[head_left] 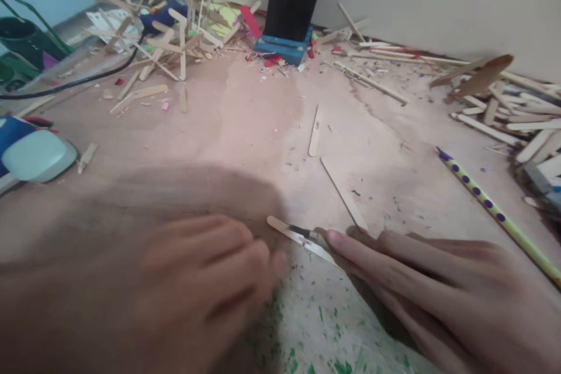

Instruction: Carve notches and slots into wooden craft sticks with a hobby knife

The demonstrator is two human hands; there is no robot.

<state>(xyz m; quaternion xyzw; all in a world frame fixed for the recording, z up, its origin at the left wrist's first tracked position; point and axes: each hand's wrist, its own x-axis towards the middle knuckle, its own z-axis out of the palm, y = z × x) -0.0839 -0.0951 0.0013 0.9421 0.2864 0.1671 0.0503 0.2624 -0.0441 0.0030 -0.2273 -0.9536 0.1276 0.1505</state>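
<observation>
My right hand [438, 280] is closed around a craft knife [307, 233], whose dark blade points left. Under the blade a wooden craft stick [279, 226] lies slanted on the table, its rounded end to the left. My left hand [197, 280] is blurred, fingers curled, just left of the stick; whether it holds anything is hidden. Beyond the knife lie a cut stick piece with a small notch [314, 131] and a thin stick [344, 194], which reaches toward my right fingers.
Sticks are heaped at the back left [166, 47] and far right [526, 111]. A black post on a blue base [284, 47] stands at the back. A dotted yellow pencil [488, 204] lies right; a pale green rounded object [39, 156] sits left.
</observation>
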